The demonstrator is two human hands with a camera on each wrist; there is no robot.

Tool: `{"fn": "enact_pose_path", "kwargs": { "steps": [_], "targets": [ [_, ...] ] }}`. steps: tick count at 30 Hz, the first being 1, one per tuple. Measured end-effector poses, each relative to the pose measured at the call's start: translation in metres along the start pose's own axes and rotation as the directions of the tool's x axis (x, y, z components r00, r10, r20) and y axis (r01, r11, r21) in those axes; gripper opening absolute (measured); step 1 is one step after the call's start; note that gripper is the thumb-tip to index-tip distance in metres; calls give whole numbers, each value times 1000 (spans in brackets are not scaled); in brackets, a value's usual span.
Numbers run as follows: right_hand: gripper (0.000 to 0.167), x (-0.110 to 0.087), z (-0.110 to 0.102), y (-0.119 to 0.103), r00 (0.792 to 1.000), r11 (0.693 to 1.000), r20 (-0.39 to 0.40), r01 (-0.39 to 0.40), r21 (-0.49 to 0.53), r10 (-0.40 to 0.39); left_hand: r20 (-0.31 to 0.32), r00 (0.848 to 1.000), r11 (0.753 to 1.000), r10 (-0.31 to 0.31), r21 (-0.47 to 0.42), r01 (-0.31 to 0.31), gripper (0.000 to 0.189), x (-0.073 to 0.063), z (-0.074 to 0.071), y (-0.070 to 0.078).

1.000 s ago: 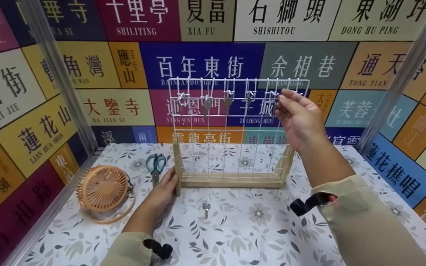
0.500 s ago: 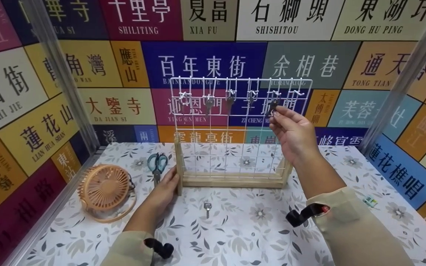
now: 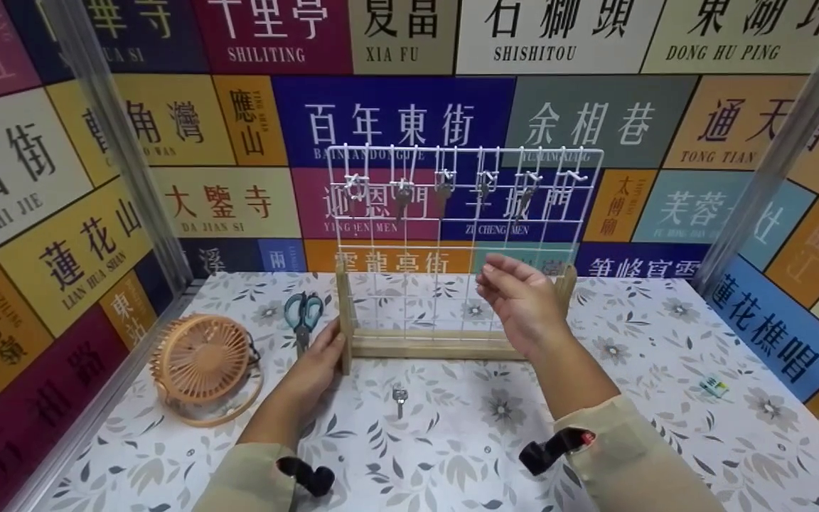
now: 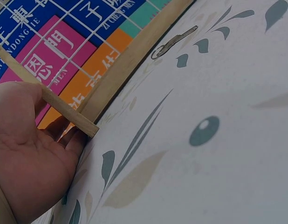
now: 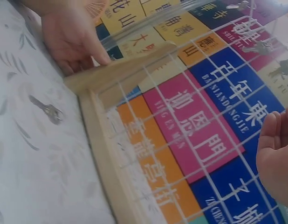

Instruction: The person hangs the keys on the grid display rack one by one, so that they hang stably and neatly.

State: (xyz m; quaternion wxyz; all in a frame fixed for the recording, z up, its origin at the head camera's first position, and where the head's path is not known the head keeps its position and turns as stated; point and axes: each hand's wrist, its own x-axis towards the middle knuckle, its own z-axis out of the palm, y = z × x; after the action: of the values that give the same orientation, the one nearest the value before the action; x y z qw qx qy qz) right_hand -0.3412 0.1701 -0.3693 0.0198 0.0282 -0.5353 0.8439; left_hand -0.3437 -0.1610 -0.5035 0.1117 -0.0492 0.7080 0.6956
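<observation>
A white wire grid rack in a wooden stand (image 3: 424, 348) stands upright on the table. My left hand (image 3: 316, 366) grips its left wooden upright low down; the left wrist view shows fingers behind the wood (image 4: 72, 114). Several keys (image 3: 402, 203) hang from white hooks along the grid's top, one key (image 3: 523, 203) on the second hook from the right. The rightmost hook (image 3: 571, 176) bears nothing. In front of the grid's lower right, my right hand (image 3: 527, 302) holds nothing, its fingers loosely bent. One more key (image 3: 400, 402) lies on the table before the stand.
An orange fan (image 3: 203, 363) stands at the left. Scissors with teal handles (image 3: 303, 313) lie between it and the rack. A small green-and-white packet (image 3: 714, 387) is on the right. Sign-patterned walls (image 3: 395, 121) enclose the flower-print table (image 3: 466, 469).
My right hand has let go of the key on the second hook from the right and come down and left, off the hooks. The left hand has stayed on the stand.
</observation>
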Motion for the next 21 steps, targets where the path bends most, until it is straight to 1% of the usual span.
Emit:
{"fn": "enact_pose_path", "kwargs": {
  "steps": [4, 6, 11, 16, 18, 21],
  "targets": [
    [14, -4, 5, 23, 999, 999, 25, -36, 0, 36, 1, 1000, 1000, -6, -4, 6, 55, 1, 0, 1],
    [15, -6, 9, 34, 998, 999, 43, -48, -3, 48, -8, 1000, 1000, -19, 0, 19, 54, 1, 0, 2],
    [18, -12, 22, 62, 993, 997, 97, -63, -42, 67, -10, 999, 999, -38, -2, 38, 53, 1, -1, 3],
    [18, -19, 35, 87, 981, 991, 167, -84, -107, 101, -8, 1000, 1000, -18, 21, 18, 54, 1, -1, 1],
    [18, -20, 39, 94, 975, 987, 186, -95, -129, 119, -3, 1000, 999, 6, 34, -6, 55, 1, -1, 0],
    [19, -19, 44, 102, 971, 984, 201, -99, -147, 128, -1, 1000, 999, 15, 30, -15, 56, 1, -1, 0]
  ]
}}
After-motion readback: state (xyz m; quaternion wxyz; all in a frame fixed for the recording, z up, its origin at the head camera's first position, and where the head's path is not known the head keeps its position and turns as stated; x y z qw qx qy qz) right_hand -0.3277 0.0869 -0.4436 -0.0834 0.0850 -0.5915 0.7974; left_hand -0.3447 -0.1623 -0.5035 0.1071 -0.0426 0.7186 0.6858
